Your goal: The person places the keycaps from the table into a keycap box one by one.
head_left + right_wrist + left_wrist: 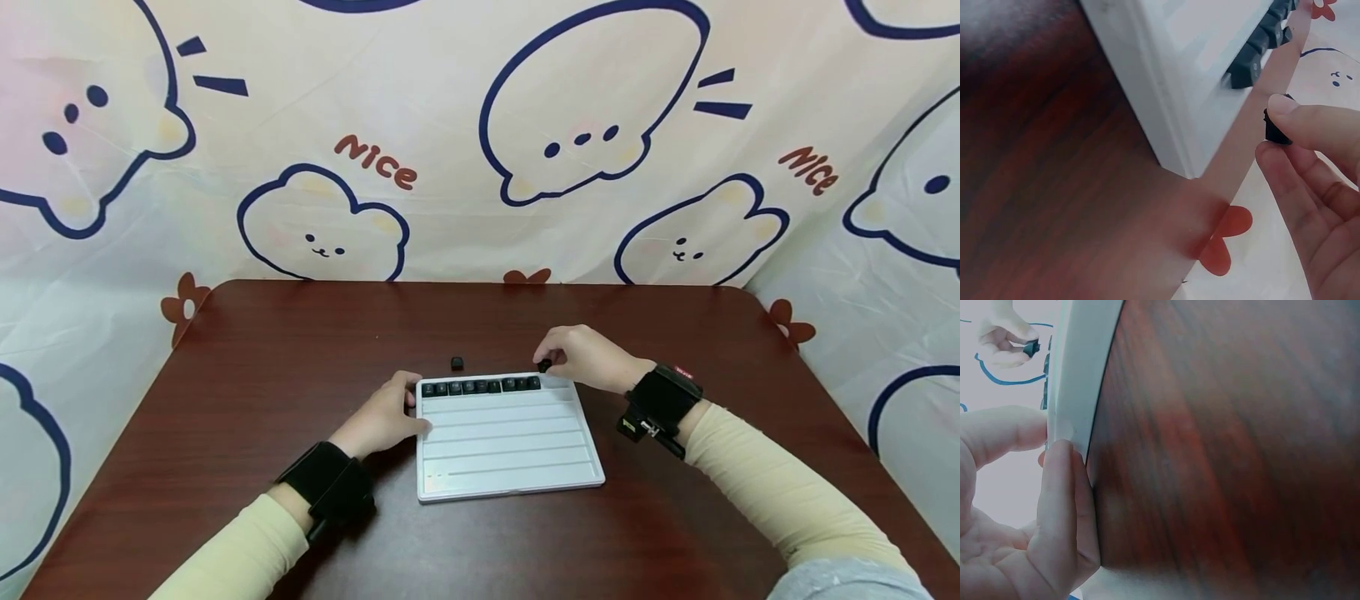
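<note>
A white keycap tray (510, 442) with ridged rows lies on the table. Along its far row stand several black keycaps (481, 387), leaving a short bare stretch at the right end. My left hand (386, 418) holds the tray's left edge between thumb and fingers, as the left wrist view also shows. Over the tray's far right corner, my right hand (592, 358) pinches a single black keycap (1277, 129) between thumb and fingertips, apart from the tray. Another loose keycap (457, 363) sits on the table just beyond the tray.
The dark wooden table (300, 350) extends around the tray on all sides. A white printed cloth (450, 100) with cartoon drawings hangs behind the table and along its sides. Each wrist wears a black strapped device (660, 408).
</note>
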Tool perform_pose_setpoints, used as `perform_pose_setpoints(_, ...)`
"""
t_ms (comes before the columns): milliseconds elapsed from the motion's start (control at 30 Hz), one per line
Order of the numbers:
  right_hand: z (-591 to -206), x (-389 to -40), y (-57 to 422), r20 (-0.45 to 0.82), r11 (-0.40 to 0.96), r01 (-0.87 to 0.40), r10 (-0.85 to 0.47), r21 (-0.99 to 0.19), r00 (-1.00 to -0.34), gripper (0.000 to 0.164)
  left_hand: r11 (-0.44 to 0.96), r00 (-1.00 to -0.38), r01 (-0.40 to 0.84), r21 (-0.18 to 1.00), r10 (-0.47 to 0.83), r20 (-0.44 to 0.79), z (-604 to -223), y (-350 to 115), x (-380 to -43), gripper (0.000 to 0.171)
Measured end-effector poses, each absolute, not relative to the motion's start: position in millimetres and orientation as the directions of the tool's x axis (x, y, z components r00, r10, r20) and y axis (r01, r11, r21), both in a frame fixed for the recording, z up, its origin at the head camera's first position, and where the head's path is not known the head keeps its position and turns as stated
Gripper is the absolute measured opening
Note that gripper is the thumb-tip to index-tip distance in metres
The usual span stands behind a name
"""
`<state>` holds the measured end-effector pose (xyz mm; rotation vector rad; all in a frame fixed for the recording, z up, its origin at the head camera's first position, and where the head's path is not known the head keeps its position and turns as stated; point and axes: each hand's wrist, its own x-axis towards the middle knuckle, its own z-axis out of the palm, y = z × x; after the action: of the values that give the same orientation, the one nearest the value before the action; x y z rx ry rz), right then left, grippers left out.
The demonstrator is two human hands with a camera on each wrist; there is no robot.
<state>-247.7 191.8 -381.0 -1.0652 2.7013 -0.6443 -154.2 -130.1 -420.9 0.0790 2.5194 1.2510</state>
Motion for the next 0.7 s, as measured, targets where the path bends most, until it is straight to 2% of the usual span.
perform_pose_setpoints(700, -392.7, -239.7, 195.4, -0.070, 0.690, -0.562, -0.658, -0.457, -0.750, 0.020, 0.602, -0.947, -0.100, 0.793, 0.188, -0.262, -419.8, -130.3, -155.1, 0.066)
